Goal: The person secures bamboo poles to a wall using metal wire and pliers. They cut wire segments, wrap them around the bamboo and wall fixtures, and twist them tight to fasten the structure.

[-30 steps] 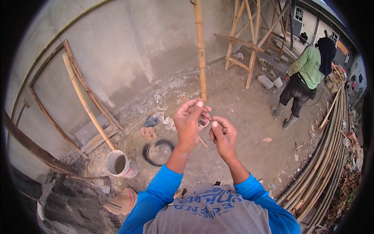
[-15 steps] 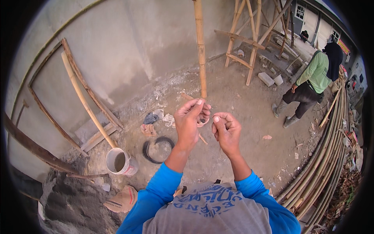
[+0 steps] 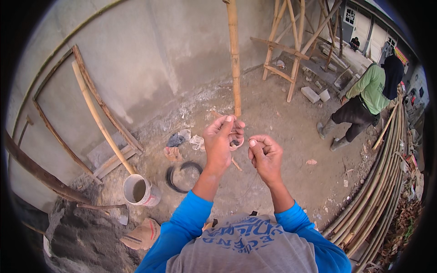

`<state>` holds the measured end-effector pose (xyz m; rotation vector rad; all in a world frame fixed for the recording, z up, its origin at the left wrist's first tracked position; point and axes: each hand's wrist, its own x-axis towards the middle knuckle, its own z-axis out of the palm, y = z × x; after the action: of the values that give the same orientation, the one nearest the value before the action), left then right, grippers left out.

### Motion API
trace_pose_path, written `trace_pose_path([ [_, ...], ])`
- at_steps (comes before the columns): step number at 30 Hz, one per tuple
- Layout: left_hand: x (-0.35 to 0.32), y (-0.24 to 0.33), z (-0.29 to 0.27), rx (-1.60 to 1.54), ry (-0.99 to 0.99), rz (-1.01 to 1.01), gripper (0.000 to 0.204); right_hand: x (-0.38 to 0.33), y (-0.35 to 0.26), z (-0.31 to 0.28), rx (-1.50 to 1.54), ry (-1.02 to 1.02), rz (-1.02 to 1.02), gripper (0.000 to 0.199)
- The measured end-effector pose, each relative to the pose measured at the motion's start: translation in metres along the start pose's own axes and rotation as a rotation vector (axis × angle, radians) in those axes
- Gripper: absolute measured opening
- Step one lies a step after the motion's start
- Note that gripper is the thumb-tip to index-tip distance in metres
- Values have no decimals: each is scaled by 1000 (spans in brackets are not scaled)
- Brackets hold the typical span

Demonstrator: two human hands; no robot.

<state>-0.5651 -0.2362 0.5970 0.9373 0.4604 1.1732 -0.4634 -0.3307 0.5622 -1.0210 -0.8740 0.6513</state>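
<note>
My left hand is raised in front of me, thumb pressed to the curled fingers; whatever lies in that pinch is too small to make out. Just to its right, my right hand is closed, thumb against forefinger, on a thin wire that trails faintly down toward my shirt. A gap separates the two hands. On the ground below and left of them lies a coil of dark wire. Partly hidden behind my left fingers is a small pale container with dark bits inside.
An upright bamboo pole stands ahead by the wall. At left are a bucket, a sand pile and a torn paper bag. Bamboo poles lie along the right, near a co-worker. A bamboo trestle stands beyond.
My hands have drawn slightly apart, and the dark strand seen between them no longer shows clearly. The co-worker at right leans further forward.
</note>
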Motion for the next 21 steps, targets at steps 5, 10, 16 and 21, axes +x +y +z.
trace_pose_path([
  [5,0,0,8,13,10,11,18,4,0,5,6,-3,-49,14],
  [10,-5,-6,8,16,41,17,14,4,14,0,-3,-46,-37,12],
  [16,10,-8,6,-20,197,159,10,-4,25,-6,-48,-106,22,18],
  [21,56,45,-30,-64,402,324,5,-25,14,-38,-327,-326,40,22],
])
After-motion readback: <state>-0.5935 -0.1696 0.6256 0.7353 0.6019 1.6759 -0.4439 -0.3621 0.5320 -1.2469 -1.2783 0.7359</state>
